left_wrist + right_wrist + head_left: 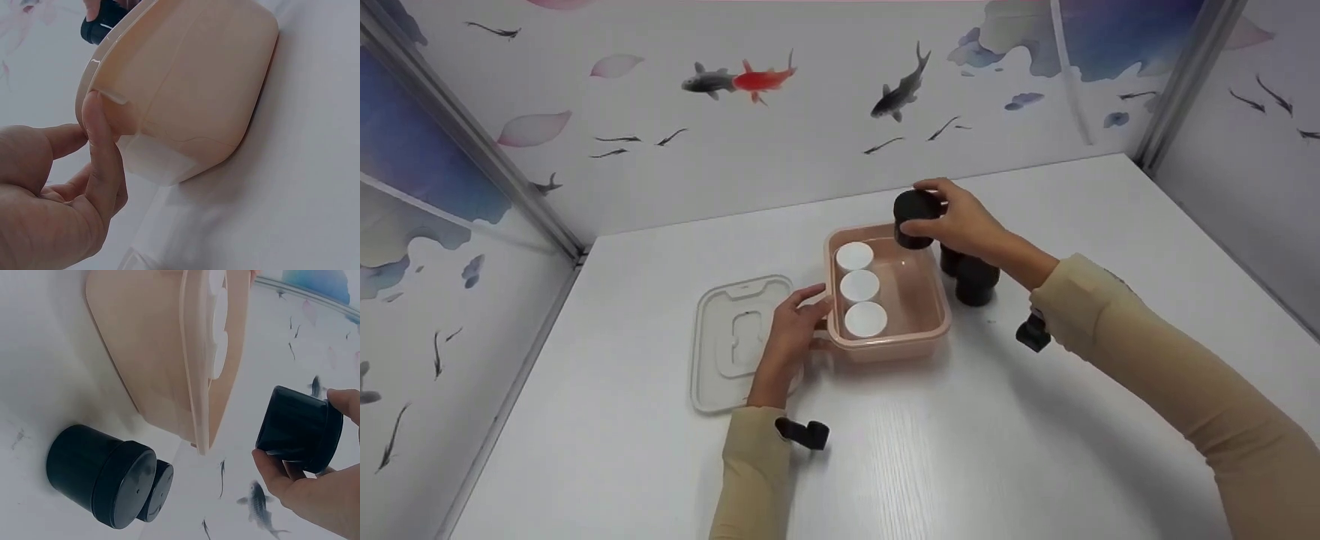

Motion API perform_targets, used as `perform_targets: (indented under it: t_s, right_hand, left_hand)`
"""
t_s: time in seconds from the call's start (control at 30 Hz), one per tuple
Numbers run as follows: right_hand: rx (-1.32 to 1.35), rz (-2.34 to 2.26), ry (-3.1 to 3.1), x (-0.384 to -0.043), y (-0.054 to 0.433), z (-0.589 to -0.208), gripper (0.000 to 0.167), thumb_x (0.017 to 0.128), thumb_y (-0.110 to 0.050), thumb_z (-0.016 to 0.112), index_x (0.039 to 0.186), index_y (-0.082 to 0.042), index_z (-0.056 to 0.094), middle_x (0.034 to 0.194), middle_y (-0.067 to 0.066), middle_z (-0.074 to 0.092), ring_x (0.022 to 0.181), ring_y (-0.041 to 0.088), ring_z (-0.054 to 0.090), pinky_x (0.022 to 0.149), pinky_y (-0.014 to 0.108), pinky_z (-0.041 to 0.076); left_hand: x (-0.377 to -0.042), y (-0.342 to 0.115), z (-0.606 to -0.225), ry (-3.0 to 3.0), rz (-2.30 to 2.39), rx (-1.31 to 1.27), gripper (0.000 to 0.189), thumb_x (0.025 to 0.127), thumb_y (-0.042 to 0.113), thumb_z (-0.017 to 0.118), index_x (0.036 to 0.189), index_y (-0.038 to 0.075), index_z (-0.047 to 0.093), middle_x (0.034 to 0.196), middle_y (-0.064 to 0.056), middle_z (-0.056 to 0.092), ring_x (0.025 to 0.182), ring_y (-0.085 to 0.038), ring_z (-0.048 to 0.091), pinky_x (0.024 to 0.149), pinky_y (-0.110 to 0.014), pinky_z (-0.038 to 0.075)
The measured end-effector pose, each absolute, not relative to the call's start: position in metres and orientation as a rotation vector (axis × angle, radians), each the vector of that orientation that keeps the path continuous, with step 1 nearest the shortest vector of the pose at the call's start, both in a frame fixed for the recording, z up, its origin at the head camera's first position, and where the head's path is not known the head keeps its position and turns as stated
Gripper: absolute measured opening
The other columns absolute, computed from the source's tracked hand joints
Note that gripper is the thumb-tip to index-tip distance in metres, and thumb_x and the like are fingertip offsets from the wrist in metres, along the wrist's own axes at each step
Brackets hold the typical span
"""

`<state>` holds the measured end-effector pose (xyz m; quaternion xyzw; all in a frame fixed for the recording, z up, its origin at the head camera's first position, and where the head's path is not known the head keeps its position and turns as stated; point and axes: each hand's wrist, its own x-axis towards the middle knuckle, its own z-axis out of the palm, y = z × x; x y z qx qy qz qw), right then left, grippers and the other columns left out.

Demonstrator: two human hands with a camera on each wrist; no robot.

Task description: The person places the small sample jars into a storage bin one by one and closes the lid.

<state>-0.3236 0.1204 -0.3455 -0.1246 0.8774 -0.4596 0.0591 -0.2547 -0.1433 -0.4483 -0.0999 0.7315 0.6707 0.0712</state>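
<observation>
Booth-like workspace: white table (622,450), fish-printed panels (802,150), metal corner posts (1187,82).

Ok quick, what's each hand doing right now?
Left hand: pinching the pink box by its rim.
Right hand: holding a black jar.

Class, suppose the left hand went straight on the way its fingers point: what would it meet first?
The left hand would likely meet the pink plastic box first, at its left side; the fingers pinch its rim, leaving little visible gap.
</observation>
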Motion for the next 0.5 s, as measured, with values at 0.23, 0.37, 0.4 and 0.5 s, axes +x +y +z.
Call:
perform_targets:
  t_s: [0.23,0.37,0.4,0.5]
  right_hand:
    - [-0.370,-1.246,2.695,-0.341,0.111,-0.349,0.073,0.089,-0.032,0.073,0.149,-0.007,0.038,0.153,0.021,0.042,0.134,0.035,0.049,0.114,0.052,0.041]
    - [-0.411,-1.167,2.720,-0.347,0.104,-0.349,0.073,0.088,-0.029,0.073,0.146,-0.001,0.038,0.149,0.023,0.044,0.133,0.036,0.049,0.113,0.050,0.041]
    - [-0.425,-1.148,2.725,-0.348,0.102,-0.350,0.073,0.088,-0.027,0.073,0.146,0.000,0.038,0.149,0.024,0.044,0.133,0.036,0.049,0.113,0.050,0.042]
    - [-0.452,-1.058,2.738,-0.351,0.097,-0.352,0.072,0.088,-0.025,0.070,0.148,0.000,0.038,0.149,0.026,0.041,0.130,0.038,0.049,0.110,0.049,0.044]
  left_hand:
    - [-0.255,-0.144,-0.447,2.180,2.022,-0.296,0.045,0.100,0.027,0.061,0.142,0.015,0.052,0.119,-0.014,0.071,0.087,-0.017,0.071,0.060,-0.026,0.059]
    - [-0.255,-0.144,-0.448,2.170,2.037,-0.296,0.046,0.099,0.027,0.062,0.142,0.014,0.052,0.118,-0.014,0.072,0.085,-0.016,0.071,0.059,-0.026,0.059]
    - [-0.255,-0.144,-0.448,2.171,2.038,-0.293,0.046,0.099,0.027,0.062,0.142,0.014,0.052,0.118,-0.014,0.072,0.085,-0.016,0.071,0.059,-0.026,0.059]
    - [-0.254,-0.144,-0.449,2.182,2.036,-0.278,0.046,0.100,0.028,0.062,0.143,0.015,0.052,0.117,-0.014,0.072,0.085,-0.016,0.071,0.059,-0.026,0.059]
